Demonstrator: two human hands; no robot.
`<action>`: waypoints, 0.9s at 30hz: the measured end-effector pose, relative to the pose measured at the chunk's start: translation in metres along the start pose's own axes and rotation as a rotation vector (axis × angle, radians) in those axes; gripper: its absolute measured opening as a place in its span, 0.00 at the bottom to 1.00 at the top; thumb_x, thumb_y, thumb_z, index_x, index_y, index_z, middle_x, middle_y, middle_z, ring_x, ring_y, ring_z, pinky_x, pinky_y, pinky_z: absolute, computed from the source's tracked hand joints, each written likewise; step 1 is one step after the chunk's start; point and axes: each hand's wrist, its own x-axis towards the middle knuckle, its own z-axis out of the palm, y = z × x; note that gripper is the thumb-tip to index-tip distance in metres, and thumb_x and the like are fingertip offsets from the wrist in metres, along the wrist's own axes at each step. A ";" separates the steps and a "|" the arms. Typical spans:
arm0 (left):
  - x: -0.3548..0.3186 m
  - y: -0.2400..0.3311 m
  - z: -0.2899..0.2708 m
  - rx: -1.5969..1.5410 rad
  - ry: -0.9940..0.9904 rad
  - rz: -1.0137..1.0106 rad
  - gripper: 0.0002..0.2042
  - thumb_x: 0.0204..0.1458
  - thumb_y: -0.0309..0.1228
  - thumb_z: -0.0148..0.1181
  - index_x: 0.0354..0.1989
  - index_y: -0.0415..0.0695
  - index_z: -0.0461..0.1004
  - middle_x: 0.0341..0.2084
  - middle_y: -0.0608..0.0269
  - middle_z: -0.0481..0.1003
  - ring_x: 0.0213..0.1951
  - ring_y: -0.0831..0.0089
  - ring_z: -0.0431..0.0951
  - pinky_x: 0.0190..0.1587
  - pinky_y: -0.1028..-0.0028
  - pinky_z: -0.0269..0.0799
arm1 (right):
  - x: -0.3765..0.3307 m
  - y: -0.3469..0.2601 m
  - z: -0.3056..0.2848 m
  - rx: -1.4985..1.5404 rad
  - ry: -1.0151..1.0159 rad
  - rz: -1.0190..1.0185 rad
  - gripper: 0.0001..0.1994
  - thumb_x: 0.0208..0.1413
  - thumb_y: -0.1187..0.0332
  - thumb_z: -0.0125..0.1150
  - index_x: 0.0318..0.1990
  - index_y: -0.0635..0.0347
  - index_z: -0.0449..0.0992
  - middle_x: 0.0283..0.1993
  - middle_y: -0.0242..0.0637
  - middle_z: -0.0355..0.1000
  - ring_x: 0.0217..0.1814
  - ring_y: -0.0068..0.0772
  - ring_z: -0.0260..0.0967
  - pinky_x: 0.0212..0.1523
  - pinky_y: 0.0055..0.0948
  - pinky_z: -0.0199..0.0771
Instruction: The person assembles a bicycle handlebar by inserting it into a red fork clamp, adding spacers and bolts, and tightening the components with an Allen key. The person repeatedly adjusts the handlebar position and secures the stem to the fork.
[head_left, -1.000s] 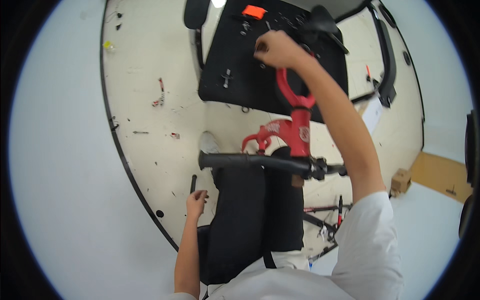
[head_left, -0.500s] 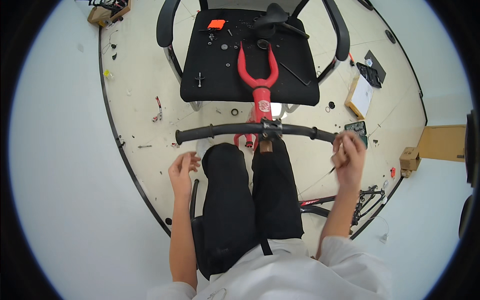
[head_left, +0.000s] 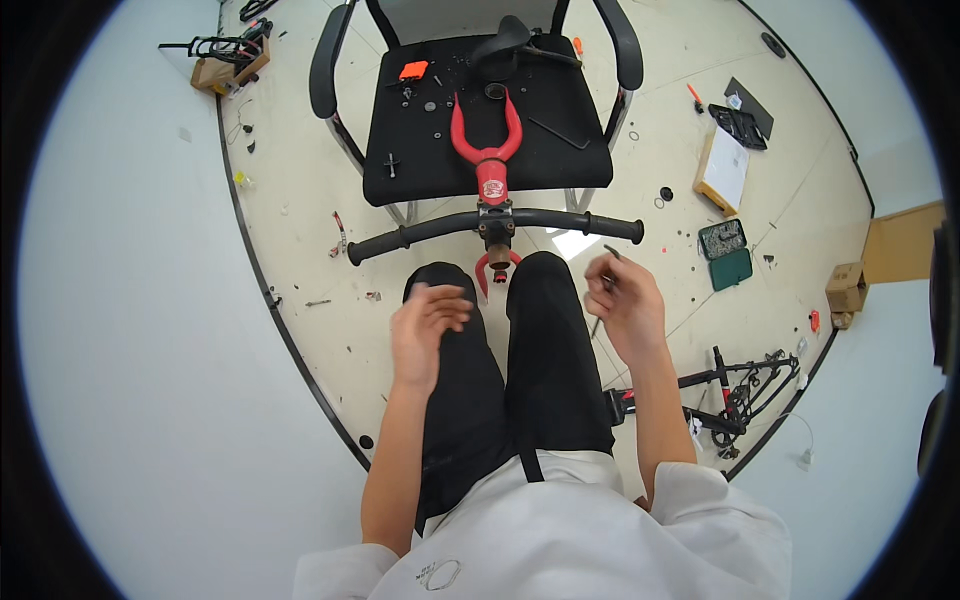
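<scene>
A red bicycle fork (head_left: 492, 172) lies with its prongs on the black chair seat (head_left: 420, 170). Clamped to its near end is a black handlebar (head_left: 560, 219), stretching across above my knees, and neither hand touches it. My right hand (head_left: 630, 305), right of my right knee, is closed around a thin dark hex key (head_left: 612, 253), whose ends stick out above and below the fingers. Over my left thigh, my left hand (head_left: 430, 335) has loosely bent fingers with nothing seen in them; it is slightly blurred. Another hex key (head_left: 558, 133) rests on the seat.
A saddle (head_left: 497, 50), an orange piece (head_left: 413, 71) and small hardware lie on the seat. On the floor are a green case (head_left: 731, 268), a white-topped box (head_left: 722, 172), a black toolbox (head_left: 738, 127) and a black bicycle frame (head_left: 722, 395) at right.
Both hands have come inward, the left over my thigh and the right away from the handlebar's right end. The handlebar and fork appear turned and shifted left as the view moved.
</scene>
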 end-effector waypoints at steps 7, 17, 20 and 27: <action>0.038 0.038 0.080 0.717 -0.189 0.431 0.09 0.57 0.23 0.64 0.44 0.34 0.81 0.33 0.61 0.81 0.35 0.78 0.79 0.39 0.75 0.75 | 0.075 -0.018 0.078 -0.044 -0.206 -0.142 0.15 0.66 0.64 0.48 0.34 0.68 0.73 0.28 0.33 0.62 0.29 0.24 0.52 0.32 0.27 0.56; 0.097 0.052 0.072 0.826 -0.246 0.420 0.07 0.53 0.25 0.66 0.38 0.37 0.84 0.26 0.53 0.82 0.25 0.70 0.78 0.33 0.72 0.73 | 0.120 -0.011 0.093 -0.109 -0.302 -0.188 0.17 0.64 0.67 0.44 0.32 0.72 0.76 0.26 0.32 0.62 0.28 0.23 0.52 0.30 0.26 0.56; 0.103 0.039 0.068 0.768 -0.253 0.430 0.07 0.54 0.24 0.66 0.40 0.37 0.84 0.26 0.56 0.82 0.27 0.75 0.79 0.34 0.74 0.73 | 0.120 -0.009 0.088 -0.128 -0.309 -0.194 0.17 0.63 0.66 0.44 0.32 0.72 0.76 0.26 0.32 0.63 0.28 0.23 0.52 0.32 0.26 0.57; 0.096 0.053 0.071 0.868 -0.220 0.344 0.07 0.53 0.24 0.67 0.39 0.37 0.84 0.26 0.59 0.83 0.29 0.78 0.80 0.35 0.76 0.75 | 0.115 -0.018 0.082 -0.353 -0.366 -0.264 0.18 0.67 0.63 0.45 0.39 0.71 0.78 0.29 0.34 0.68 0.33 0.25 0.60 0.38 0.28 0.64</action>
